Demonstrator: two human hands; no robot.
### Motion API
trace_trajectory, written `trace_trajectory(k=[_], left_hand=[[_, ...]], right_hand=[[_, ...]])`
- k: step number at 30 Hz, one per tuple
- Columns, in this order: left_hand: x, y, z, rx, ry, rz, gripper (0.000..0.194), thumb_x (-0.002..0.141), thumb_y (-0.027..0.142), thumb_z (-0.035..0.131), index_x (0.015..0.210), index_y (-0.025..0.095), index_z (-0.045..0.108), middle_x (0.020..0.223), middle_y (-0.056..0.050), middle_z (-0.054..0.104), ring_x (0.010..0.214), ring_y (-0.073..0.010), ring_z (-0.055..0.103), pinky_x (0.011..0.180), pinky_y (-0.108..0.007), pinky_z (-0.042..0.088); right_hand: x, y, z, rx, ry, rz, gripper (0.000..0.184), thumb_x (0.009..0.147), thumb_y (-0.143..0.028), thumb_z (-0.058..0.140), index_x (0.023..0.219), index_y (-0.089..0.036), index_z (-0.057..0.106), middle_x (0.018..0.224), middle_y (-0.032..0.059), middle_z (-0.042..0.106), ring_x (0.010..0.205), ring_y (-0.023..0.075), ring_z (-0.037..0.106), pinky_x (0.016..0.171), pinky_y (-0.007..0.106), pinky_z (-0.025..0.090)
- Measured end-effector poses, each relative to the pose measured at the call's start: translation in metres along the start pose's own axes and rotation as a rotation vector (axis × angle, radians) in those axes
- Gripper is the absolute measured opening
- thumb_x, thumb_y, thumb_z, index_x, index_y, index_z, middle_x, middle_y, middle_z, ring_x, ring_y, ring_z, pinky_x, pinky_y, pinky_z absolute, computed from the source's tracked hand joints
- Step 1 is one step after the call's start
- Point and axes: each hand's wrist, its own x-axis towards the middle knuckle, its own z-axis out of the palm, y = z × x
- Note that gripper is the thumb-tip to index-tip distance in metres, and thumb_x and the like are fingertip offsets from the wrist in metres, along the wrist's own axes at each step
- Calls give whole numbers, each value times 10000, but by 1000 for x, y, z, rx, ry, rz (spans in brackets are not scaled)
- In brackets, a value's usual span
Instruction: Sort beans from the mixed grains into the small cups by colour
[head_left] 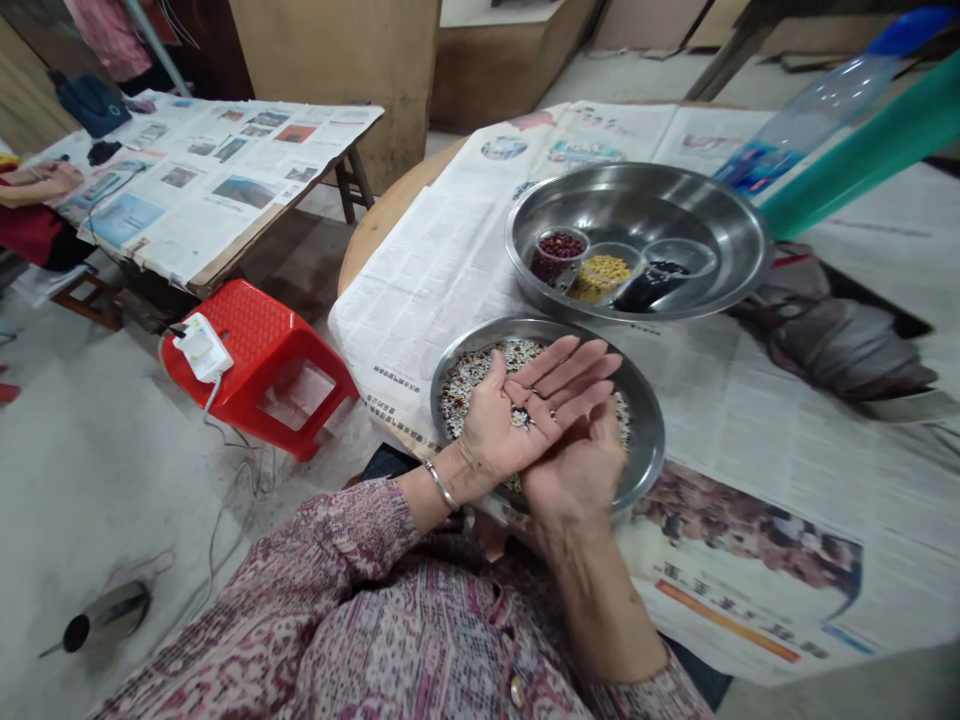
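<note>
steel basin (pixel 675 210) with three small cups: red beans (pixel 561 255), yellow grains (pixel 600 280), black beans (pixel 651 287). just nearer, on newspaper (pixel 420 300), steel tray (pixel 651 430) of mixed grains (pixel 480 385). above it, left hand (pixel 510 410) spread palm up, loose grains (pixel 521 418) on the palm; right hand (pixel 574 470) pressed beneath, fingers hidden, openness unclear.

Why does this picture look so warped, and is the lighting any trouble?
In the head view, a wide lens bows the wooden table edge and stretches the plastic bottle; the steel basin shows soft glare, with no harsh shadows; the left hand looks fairly sharp.
</note>
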Motion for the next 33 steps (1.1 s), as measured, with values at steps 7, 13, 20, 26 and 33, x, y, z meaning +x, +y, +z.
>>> trace_trajectory(k=[7,13,20,26,33], left_hand=[[4,9,1,-38,-52,35,568,1043,460,268,1292,77,605,1487,-141,485,1394,-254,444,1192,-399,302],[10,11,-12,-26,-24,49,637,1034,513,248,1246,47,627,1459,-192,501,1355,-285,492,1172,-419,337],[9,12,-10,46,-7,28,740,1010,597,188,1320,59,591,1402,-187,562,1336,-272,513,1142,-389,376],[9,12,-5,51,53,-32,725,1009,586,170,1364,93,567,1333,-193,617,1345,-282,503,1164,-458,336],[9,10,-8,66,34,-54,801,998,626,121,1345,69,579,1320,-206,622,1337,-300,509,1164,-493,317]], right_hand=[[8,-5,-21,31,64,134,421,906,-517,415,948,-222,713,1016,85,710,1025,242,667,827,423,563],[12,-31,-21,6,275,46,306,863,-461,514,893,-217,697,873,50,673,830,190,658,724,370,549],[-15,-55,-8,-732,-123,-321,153,848,-327,653,923,-208,712,810,25,682,692,151,606,621,293,487],[-19,-57,-2,-1067,-430,-559,163,915,-251,547,990,-212,687,974,81,712,899,208,655,848,378,525],[-17,-59,0,-1131,-518,-567,156,920,-218,514,989,-227,654,1002,75,684,956,218,627,866,374,497]])
